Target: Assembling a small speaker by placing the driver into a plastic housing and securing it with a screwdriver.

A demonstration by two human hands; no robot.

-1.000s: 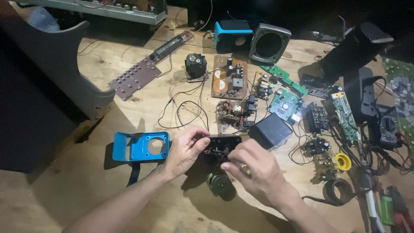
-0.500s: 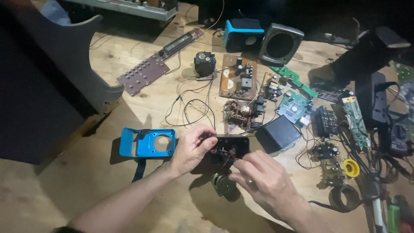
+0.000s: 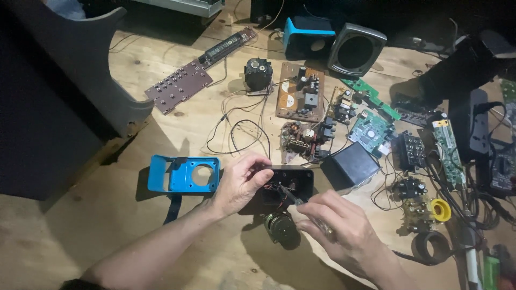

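My left hand (image 3: 239,182) grips the left side of a small open black plastic case (image 3: 287,185) with wires inside, lying on the wooden table (image 3: 97,236). My right hand (image 3: 336,228) holds a thin tool, a screwdriver (image 3: 293,200), whose tip pokes into the case. A small round speaker (image 3: 281,228) lies just in front of the case, between my two hands. A blue plastic cover (image 3: 184,174) with a round hole lies left of my left hand.
Several circuit boards (image 3: 300,92) and loose wires (image 3: 242,129) lie behind the case. A black box (image 3: 350,164) sits right of it. Blue and grey speaker boxes (image 3: 333,44) stand at the back. A yellow tape roll (image 3: 441,210) and cables are at right. A dark chair (image 3: 80,59) stands left.
The view has drifted slightly, so everything sits a little further right. My hands stay on the black case, and the screwdriver tip has shifted a little inside it.
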